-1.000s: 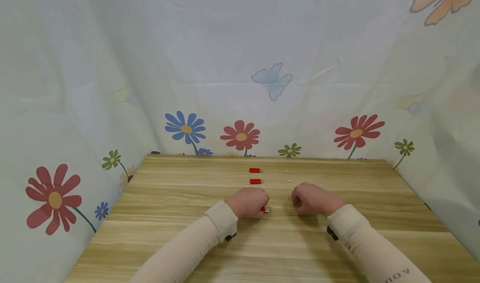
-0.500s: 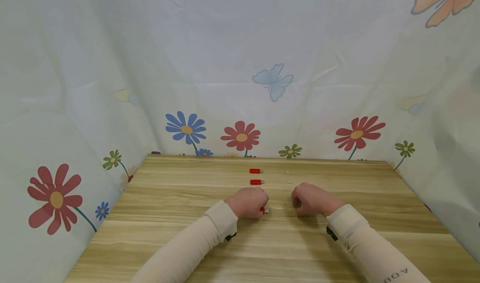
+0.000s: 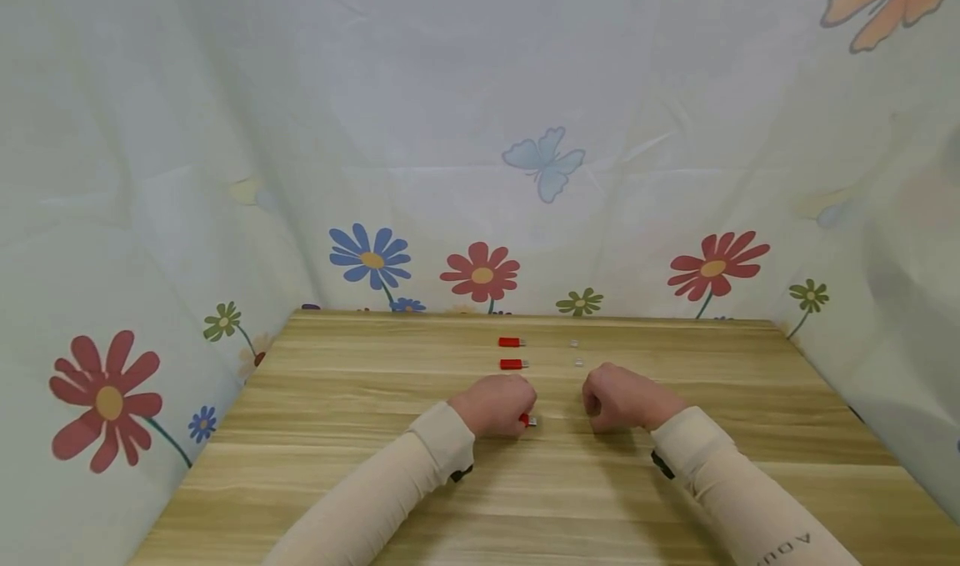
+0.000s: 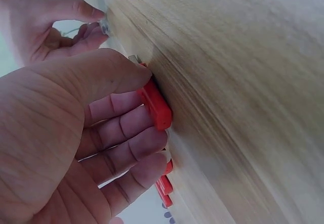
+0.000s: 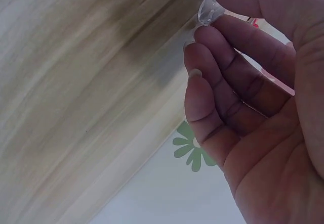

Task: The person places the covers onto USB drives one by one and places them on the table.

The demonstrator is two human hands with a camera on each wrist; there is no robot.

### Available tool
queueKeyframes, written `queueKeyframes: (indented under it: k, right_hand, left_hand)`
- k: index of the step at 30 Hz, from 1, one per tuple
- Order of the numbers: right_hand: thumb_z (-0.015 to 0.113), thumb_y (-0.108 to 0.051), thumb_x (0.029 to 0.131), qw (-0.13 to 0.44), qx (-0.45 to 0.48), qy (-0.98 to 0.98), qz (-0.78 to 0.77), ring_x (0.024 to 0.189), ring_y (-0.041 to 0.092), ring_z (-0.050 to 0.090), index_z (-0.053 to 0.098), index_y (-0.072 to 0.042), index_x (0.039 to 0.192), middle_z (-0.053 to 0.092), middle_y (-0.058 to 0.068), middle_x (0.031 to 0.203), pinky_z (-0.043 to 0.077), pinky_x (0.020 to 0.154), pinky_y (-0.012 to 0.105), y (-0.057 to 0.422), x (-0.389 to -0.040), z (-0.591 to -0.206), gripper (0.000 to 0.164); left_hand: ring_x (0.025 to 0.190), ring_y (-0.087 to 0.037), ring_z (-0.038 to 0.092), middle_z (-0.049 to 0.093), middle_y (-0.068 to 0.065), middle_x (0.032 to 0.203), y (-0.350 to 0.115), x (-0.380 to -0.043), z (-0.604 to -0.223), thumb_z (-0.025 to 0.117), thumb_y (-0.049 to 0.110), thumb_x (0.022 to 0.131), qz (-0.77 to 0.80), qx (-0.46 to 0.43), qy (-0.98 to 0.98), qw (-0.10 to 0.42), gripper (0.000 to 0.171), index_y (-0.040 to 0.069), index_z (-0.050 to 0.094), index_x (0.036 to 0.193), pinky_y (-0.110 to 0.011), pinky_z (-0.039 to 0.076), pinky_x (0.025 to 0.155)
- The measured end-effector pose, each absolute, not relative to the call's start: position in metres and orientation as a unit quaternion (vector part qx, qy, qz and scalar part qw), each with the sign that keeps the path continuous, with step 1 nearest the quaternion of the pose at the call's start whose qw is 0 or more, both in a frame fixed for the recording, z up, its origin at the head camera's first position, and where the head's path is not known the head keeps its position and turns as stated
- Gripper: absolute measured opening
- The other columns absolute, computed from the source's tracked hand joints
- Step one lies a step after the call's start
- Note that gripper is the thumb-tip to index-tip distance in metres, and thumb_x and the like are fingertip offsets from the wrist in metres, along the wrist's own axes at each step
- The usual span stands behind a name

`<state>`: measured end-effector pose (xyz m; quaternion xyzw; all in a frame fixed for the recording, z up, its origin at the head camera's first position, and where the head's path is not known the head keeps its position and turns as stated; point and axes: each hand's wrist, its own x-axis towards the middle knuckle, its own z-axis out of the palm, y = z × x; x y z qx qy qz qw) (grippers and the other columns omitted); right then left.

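Sitting inside table edges [image 3: 637, 319], left hand [image 3: 495, 405] pinches stick [image 4: 157, 107].

Hands: two, left hand [image 3: 495, 405] and right hand [image 3: 628, 399]. Red USB sticks: four in left wrist view; one held stick [image 4: 157, 105], three lying sticks [image 3: 511, 364] partly hidden there, two of them visible from head, far on the surface [image 3: 375, 366]. Transparent caps: three; two loose caps [image 3: 578, 363] far, one held cap [image 5: 207, 12] at right. Backdrop [image 3: 420, 99] prints: three large red flowers [image 3: 108, 401], one large blue flower [image 3: 372, 259], three green flowers [image 3: 581, 302].
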<state>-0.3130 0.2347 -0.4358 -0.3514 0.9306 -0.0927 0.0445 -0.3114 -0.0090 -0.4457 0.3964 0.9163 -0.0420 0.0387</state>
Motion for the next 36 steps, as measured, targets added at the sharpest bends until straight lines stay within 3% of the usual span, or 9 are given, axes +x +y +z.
queueKeyframes:
  k: [10,20,29,36]
  right_hand:
    - [0.076,-0.005,0.066,0.048,-0.35,0.932,-0.082,0.054,0.001,0.043,0.064,-0.018,0.062,0.053,-0.013,0.058,0.039,0.052,0.021,0.231,-0.311,-0.435,0.019]
    - [0.077,-0.008,0.067,0.046,-0.341,0.936,-0.073,0.054,0.002,0.043,0.063,-0.017,0.063,0.052,-0.013,0.059,0.039,0.053,0.022,0.232,-0.312,-0.439,0.016]
    - [0.077,-0.01,0.066,0.034,-0.35,0.933,-0.08,0.054,0.002,0.042,0.063,-0.016,0.064,0.05,-0.013,0.059,0.038,0.053,0.021,0.235,-0.31,-0.436,0.016]
    - [0.077,-0.012,0.066,0.029,-0.341,0.935,-0.094,0.056,0.004,0.043,0.063,-0.016,0.066,0.049,-0.012,0.06,0.037,0.053,0.022,0.238,-0.311,-0.431,0.015]
  left_hand:
    - [0.059,-0.011,0.041,0.044,0.006,0.063,-0.009,-0.315,-0.448,0.071,0.017,0.091,-0.029,0.4,0.915,0.043,0.031,0.018,0.052,0.067,-0.023,0.035,0.057]
    - [0.061,-0.011,0.045,0.052,0.006,0.067,-0.008,-0.315,-0.448,0.072,0.02,0.092,-0.037,0.402,0.914,0.045,0.027,0.017,0.056,0.071,-0.022,0.04,0.06]
    - [0.06,-0.01,0.043,0.047,0.006,0.065,-0.011,-0.32,-0.455,0.073,0.023,0.09,-0.039,0.419,0.907,0.036,0.03,0.017,0.053,0.068,-0.022,0.037,0.058]
    - [0.06,-0.011,0.047,0.052,0.005,0.068,-0.014,-0.324,-0.451,0.076,0.025,0.088,-0.026,0.403,0.914,0.051,0.023,0.018,0.057,0.076,-0.023,0.04,0.058]
